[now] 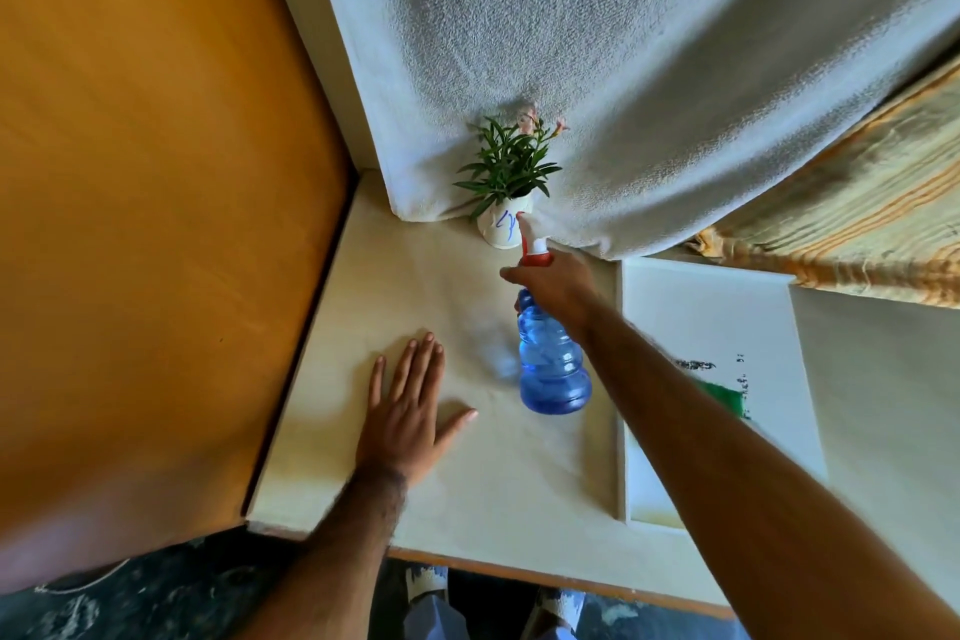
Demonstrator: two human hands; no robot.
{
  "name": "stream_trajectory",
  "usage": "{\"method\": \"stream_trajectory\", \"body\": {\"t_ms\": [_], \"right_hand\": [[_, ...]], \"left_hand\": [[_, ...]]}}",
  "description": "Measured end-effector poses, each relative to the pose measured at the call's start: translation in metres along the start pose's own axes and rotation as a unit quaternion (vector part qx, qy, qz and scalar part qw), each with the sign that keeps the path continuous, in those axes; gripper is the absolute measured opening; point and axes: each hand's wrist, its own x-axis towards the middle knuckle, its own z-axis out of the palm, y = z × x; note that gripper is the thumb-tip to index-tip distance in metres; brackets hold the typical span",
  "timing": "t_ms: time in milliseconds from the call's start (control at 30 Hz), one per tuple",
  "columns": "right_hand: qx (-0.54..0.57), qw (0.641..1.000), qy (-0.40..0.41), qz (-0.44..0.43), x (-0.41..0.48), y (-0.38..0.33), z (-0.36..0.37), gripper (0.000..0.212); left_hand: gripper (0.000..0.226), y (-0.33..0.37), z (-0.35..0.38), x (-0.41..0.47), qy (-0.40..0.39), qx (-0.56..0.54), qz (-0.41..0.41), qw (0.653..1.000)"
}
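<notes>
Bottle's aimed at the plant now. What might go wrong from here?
The nozzle is right by the cup; a nudge forward might tip it. Mist will likely pass the plant and wet the cloth hanging just behind. Drips from the bottle in the right hand could land on the painted sheet alongside.

We see a cream table top (467, 483) with a brown front edge (519, 571). On the left, an orange wooden panel (156, 172) stands right against the table's side. A white textured cloth (623, 68) hangs behind the table, its lower hem resting on the top. To the right of it, a cloth with orange and pale stripes (857, 203) hangs bunched. Just beside the cream top, on the right, lies a white sheet (717, 317) bearing a green patch (724, 395) and some dark marks. Below the table, the floor (156, 598) is dark and mottled.
</notes>
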Motion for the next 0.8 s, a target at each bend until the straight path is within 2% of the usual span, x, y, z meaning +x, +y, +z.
{"method": "stream_trajectory", "body": {"t_ms": [167, 467, 600, 700, 800], "right_hand": [[-0.002, 1.000, 0.002, 0.015, 0.008, 0.002, 0.005, 0.035], [0.014, 0.999, -0.002, 0.041, 0.004, 0.009, 0.004, 0.028], [0.010, 0.999, 0.038, -0.013, -0.009, 0.006, -0.007, 0.008], [0.007, 0.993, 0.094, -0.076, -0.021, -0.004, -0.028, 0.015], [0.093, 0.974, 0.136, -0.158, -0.032, -0.012, -0.063, 0.023]], "left_hand": [[0.098, -0.003, 0.004, 0.001, -0.002, 0.004, -0.002, 1.000], [0.098, -0.004, 0.006, 0.002, -0.007, 0.007, -0.003, 1.000], [0.097, -0.004, 0.004, 0.001, 0.003, 0.000, -0.001, 1.000], [0.097, -0.004, 0.004, 0.000, 0.007, -0.001, 0.002, 1.000], [0.098, -0.004, 0.004, -0.001, -0.002, 0.003, 0.003, 1.000]]}}
